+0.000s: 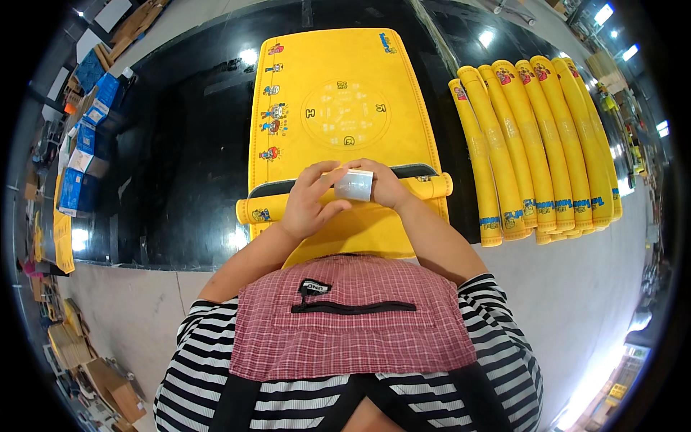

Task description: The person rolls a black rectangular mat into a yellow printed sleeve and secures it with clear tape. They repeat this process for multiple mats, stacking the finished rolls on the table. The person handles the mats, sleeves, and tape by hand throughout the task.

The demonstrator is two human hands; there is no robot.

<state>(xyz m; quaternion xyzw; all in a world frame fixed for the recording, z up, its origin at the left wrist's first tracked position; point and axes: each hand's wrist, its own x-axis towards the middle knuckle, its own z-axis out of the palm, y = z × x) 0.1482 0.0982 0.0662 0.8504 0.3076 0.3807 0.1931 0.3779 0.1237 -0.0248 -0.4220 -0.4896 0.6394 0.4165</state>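
A rolled yellow mat point(275, 207) lies crosswise over a flat yellow mat point(288, 115) printed with cartoon figures and a circle. My right hand point(389, 189) is closed around a short, shiny, clear-to-silver roll of tape point(354, 185), just above the rolled mat; some of its fingers are hidden behind the tape. On the tape's left side, my left hand point(311, 200) curves with thumb and fingers apart, its fingertips by the tape's edge. Whether they touch the tape is hard to make out. A dark underside point(270, 187) shows along the roll's far edge.
Several rolled yellow mats point(536, 144) with clear bands round their middles are piled on the right of the black table point(180, 144). Blue-and-white boxes point(80, 147) stand along its left end. The yellow mat's near end hangs before my red checked apron point(353, 338).
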